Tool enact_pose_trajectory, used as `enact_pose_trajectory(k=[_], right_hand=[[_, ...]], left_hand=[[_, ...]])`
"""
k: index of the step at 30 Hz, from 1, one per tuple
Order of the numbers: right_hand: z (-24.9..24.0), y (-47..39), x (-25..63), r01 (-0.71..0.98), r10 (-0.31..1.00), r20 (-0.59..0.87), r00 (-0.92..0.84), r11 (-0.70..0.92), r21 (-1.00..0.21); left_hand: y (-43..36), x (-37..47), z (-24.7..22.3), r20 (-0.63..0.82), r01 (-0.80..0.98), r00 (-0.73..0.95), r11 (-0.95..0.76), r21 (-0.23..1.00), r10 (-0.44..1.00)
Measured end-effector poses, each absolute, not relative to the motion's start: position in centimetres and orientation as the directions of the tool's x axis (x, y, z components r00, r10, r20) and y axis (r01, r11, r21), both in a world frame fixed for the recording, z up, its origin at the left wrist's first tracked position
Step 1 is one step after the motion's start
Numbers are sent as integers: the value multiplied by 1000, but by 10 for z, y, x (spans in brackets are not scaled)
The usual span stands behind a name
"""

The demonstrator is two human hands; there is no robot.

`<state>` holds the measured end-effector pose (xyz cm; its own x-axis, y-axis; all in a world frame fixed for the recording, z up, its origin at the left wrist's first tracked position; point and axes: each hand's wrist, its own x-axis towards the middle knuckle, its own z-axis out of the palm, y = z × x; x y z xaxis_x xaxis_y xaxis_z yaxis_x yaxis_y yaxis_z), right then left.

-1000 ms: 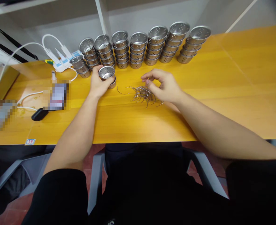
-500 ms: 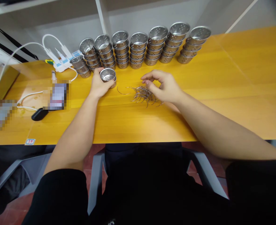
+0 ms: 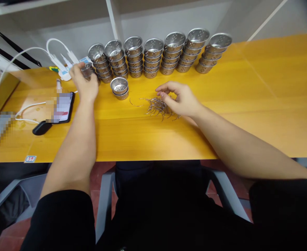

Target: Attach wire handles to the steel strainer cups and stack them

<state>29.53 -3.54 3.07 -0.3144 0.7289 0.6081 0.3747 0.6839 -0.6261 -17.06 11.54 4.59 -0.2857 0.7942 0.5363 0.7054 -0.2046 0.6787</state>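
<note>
We locate the perforated cup [image 3: 87, 71] at the row's left end, its rim spanned by the left hand [image 3: 85, 83]; grip closure we cannot tell. Nearby stands a two-cup stack [image 3: 120, 89]. The right hand [image 3: 181, 99] curls loosely over curved wires [image 3: 156, 106]; any pinch is unclear. Nested columns [image 3: 153, 57] presumably conserve worktop [image 3: 153, 143] space.

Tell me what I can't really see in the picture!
In the head view:
Leftmost cups: partly hidden behind the left hand.
Phone: partly covered by blurry squares.
Wires: too thin and tangled to count.
Right sleeve: cut off by the picture's edge.
</note>
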Motion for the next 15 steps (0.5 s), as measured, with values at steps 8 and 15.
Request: enact_pose_trajectory(k=[8,15], right_hand=[[30,-36,296,379,740,588,-325,672,-636],[33,-38,297,399,745,567,-351,668,-629]], left_hand=[[125,-167,84,328,597,-495,42,801,805],[50,-140,111,521,566,-149,-359,742,841]])
